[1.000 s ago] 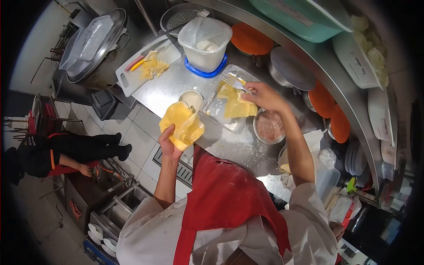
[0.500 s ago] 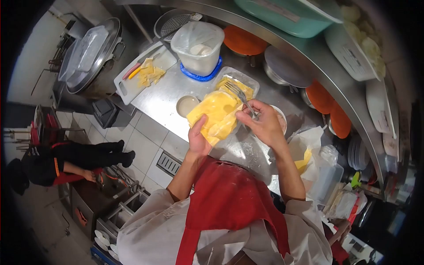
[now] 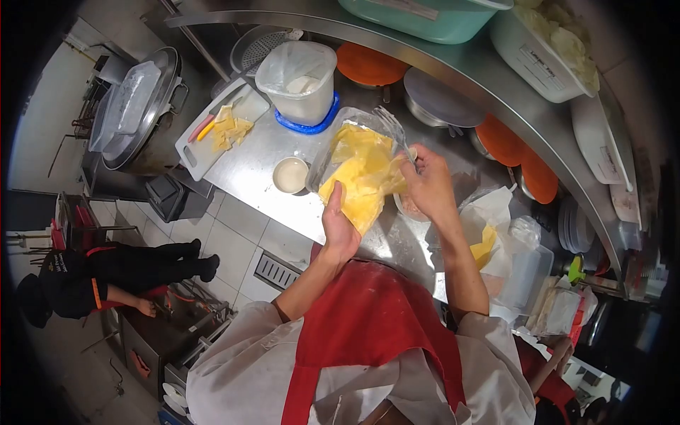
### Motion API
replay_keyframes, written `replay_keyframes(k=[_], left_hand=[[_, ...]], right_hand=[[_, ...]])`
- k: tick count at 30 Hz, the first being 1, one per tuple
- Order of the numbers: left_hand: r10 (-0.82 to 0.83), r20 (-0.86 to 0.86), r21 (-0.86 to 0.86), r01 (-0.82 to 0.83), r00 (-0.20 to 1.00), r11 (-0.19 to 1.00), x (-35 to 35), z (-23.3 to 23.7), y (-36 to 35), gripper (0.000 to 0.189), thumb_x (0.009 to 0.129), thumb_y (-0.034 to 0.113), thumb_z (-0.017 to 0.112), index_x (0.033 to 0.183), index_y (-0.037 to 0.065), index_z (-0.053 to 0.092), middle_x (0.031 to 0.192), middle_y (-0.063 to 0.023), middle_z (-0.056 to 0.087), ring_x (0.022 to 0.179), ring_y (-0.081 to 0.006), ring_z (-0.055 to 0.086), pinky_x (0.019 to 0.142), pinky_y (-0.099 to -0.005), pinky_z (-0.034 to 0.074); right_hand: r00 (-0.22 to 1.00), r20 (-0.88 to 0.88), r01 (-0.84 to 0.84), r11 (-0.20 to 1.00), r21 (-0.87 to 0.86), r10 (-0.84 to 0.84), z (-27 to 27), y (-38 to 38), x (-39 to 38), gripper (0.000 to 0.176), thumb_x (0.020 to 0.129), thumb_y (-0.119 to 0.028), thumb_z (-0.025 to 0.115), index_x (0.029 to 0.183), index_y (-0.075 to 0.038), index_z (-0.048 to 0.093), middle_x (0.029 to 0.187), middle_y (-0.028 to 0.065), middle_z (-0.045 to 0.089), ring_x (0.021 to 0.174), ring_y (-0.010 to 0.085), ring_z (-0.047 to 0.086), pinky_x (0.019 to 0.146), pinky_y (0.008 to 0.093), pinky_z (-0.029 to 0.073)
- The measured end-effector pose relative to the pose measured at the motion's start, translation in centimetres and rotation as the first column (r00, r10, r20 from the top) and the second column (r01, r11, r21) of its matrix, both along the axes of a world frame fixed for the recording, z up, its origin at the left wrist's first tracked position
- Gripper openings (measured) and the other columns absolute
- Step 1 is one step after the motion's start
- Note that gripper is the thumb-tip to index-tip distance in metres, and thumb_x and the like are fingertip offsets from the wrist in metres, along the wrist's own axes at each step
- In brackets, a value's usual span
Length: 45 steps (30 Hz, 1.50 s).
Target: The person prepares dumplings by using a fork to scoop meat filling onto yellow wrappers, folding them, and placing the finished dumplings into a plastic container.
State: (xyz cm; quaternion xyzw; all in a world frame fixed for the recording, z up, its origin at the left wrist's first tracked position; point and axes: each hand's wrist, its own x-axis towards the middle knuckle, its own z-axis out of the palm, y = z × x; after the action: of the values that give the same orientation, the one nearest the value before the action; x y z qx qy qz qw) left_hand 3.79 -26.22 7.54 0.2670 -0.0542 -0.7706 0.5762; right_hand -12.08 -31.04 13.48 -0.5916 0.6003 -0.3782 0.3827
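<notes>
My left hand (image 3: 341, 230) is closed on the lower left edge of a yellow dough sheet (image 3: 352, 200), thumb on top. In my right hand (image 3: 431, 185) is a fork (image 3: 392, 127), tines pointing up and away from me. The right fingers also pinch the sheet's right edge, which looks stretched and creased. Just beyond the sheet, a clear plastic container (image 3: 323, 157) has more yellow dough sheets in it. A small bowl of pale liquid (image 3: 290, 175) stands to the left. Partly hidden by my right hand is a bowl of pinkish filling (image 3: 409, 207).
A white tub (image 3: 297, 81) with a plastic liner stands on a blue lid (image 3: 306, 129). Dough scraps and knives lie on a cutting board (image 3: 205, 152). Paper (image 3: 489, 212) is at the right. A shelf (image 3: 453, 60) overhangs the back. A person (image 3: 134, 273) works at the left.
Both hands have shifted with the dough sheet, the left one rightward. The sheet has moved off the container, showing more of the sheets inside. The fork has swung to the right.
</notes>
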Motion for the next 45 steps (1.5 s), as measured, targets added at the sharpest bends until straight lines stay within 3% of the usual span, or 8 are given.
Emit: replay_keyframes(k=[5, 8, 17, 23, 26, 29, 39, 45], left_hand=[[-0.064, -0.092, 0.039, 0.068, 0.994, 0.997, -0.3, 0.1, -0.5, 0.052, 0.100, 0.038, 0.037, 0.136, 0.002, 0.039, 0.130, -0.0144, 0.053, 0.117, -0.0273, 0.055, 0.098, -0.0407, 0.046], [-0.134, -0.198, 0.005, 0.138, 0.971, 0.990, -0.2, -2.8, -0.7, 0.051, 0.097, 0.038, 0.043, 0.133, 0.002, 0.043, 0.127, -0.0147, 0.055, 0.114, -0.0282, 0.057, 0.097, -0.0413, 0.046], [-0.334, -0.123, 0.087, 0.345, 0.935, 0.934, 0.5, -1.3, -1.1, 0.039, 0.092, 0.023, 0.058, 0.126, 0.004, 0.050, 0.114, -0.0098, 0.062, 0.099, -0.0204, 0.064, 0.084, -0.0333, 0.053], [-0.216, 0.037, 0.047, 0.214, 0.976, 0.976, 0.8, -3.3, -2.4, 0.039, 0.090, 0.020, 0.060, 0.124, 0.003, 0.051, 0.111, -0.0116, 0.063, 0.096, -0.0232, 0.065, 0.083, -0.0359, 0.054], [-0.156, 0.171, 0.003, 0.158, 0.973, 0.987, 1.0, -1.6, -2.0, 0.040, 0.090, 0.018, 0.060, 0.125, 0.002, 0.050, 0.114, -0.0124, 0.061, 0.100, -0.0243, 0.063, 0.085, -0.0376, 0.053], [-0.184, 0.088, -0.042, 0.188, 0.979, 0.981, 1.6, -0.5, -1.8, 0.041, 0.091, 0.014, 0.057, 0.127, -0.001, 0.047, 0.118, -0.0140, 0.059, 0.105, -0.0254, 0.062, 0.088, -0.0382, 0.053], [-0.200, -0.029, -0.036, 0.199, 0.979, 0.979, 0.9, 0.8, -0.2, 0.038, 0.096, 0.019, 0.049, 0.127, -0.002, 0.047, 0.120, -0.0146, 0.058, 0.107, -0.0254, 0.061, 0.092, -0.0394, 0.051], [-0.074, 0.151, -0.008, 0.076, 0.986, 0.997, -1.6, 1.6, 1.3, 0.039, 0.097, 0.020, 0.043, 0.131, 0.000, 0.044, 0.127, -0.0125, 0.054, 0.114, -0.0240, 0.056, 0.097, -0.0389, 0.046]], right_hand=[[0.995, -0.097, -0.015, 1.000, -0.024, 0.012, 0.3, 0.2, 0.4, 0.015, 0.086, -0.013, 0.057, 0.091, 0.001, 0.062, 0.074, 0.0093, 0.065, 0.069, 0.0124, 0.060, 0.065, 0.0284, 0.045], [0.980, -0.158, -0.130, 0.991, -0.037, 0.123, 2.7, 2.2, 1.4, 0.023, 0.082, -0.013, 0.058, 0.098, 0.002, 0.059, 0.073, 0.0197, 0.063, 0.067, 0.0346, 0.062, 0.064, 0.0396, 0.047], [0.763, -0.470, -0.574, 0.799, -0.180, 0.443, 1.4, 10.0, 1.5, 0.017, 0.075, -0.009, 0.062, 0.090, -0.005, 0.056, 0.077, 0.0085, 0.058, 0.064, 0.0282, 0.063, 0.055, 0.0379, 0.051], [0.945, -0.031, -0.324, 0.922, -0.209, 0.325, 3.5, 11.9, -0.1, 0.019, 0.076, -0.004, 0.060, 0.095, -0.002, 0.059, 0.077, 0.0108, 0.065, 0.059, 0.0241, 0.064, 0.054, 0.0336, 0.049], [0.992, -0.062, -0.108, 0.993, -0.045, 0.105, 4.8, 10.4, -1.3, 0.015, 0.078, -0.004, 0.059, 0.093, -0.001, 0.059, 0.071, 0.0134, 0.064, 0.056, 0.0241, 0.063, 0.054, 0.0333, 0.049], [0.998, -0.063, -0.038, 0.969, -0.245, 0.023, 2.2, 7.6, -1.3, 0.019, 0.079, -0.005, 0.062, 0.097, -0.002, 0.062, 0.068, 0.0161, 0.063, 0.057, 0.0285, 0.063, 0.055, 0.0351, 0.049], [0.834, -0.551, -0.276, 0.865, -0.418, 0.000, -0.8, 5.8, 0.4, 0.029, 0.072, -0.009, 0.068, 0.100, -0.004, 0.063, 0.078, 0.0167, 0.067, 0.064, 0.0316, 0.065, 0.055, 0.0391, 0.050], [0.956, -0.294, -0.119, 0.930, -0.347, 0.012, 3.5, 5.6, 1.4, 0.020, 0.077, -0.014, 0.065, 0.091, 0.001, 0.062, 0.070, 0.0203, 0.063, 0.063, 0.0373, 0.063, 0.057, 0.0436, 0.049]])
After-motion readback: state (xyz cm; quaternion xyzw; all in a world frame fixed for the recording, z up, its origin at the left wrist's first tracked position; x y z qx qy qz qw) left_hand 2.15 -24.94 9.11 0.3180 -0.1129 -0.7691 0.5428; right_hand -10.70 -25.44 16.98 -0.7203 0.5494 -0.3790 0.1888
